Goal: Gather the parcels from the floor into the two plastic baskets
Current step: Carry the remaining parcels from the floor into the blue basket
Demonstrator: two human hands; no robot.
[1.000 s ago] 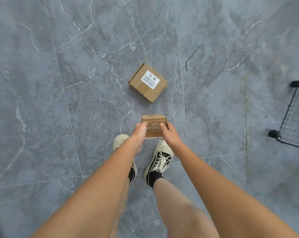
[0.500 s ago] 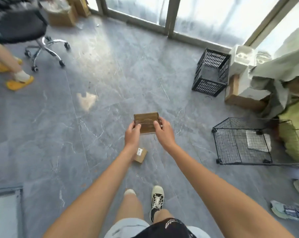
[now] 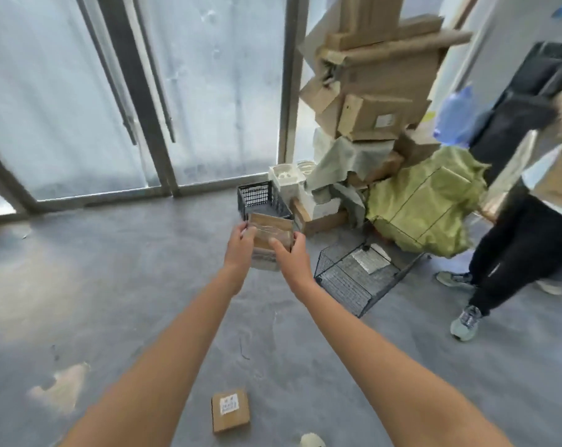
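Your left hand (image 3: 241, 245) and right hand (image 3: 291, 253) pinch 1 parcel (image 3: 271, 235) between them; black basket (image 3: 262, 201) well ahead. Throw early, it lands on floor (image 3: 112, 269).

One head-worn camera looks forward and slightly down from standing height; glass doors (image 3: 137, 101) stand far ahead, floor (image 3: 79, 285) near below.

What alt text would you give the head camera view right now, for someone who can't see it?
Both hands, left hand and right hand, hold a small cardboard parcel out in front, toward a black plastic basket by the glass doors. A second parcel lies on the grey floor near the person's feet, and a wire basket sits to the right.
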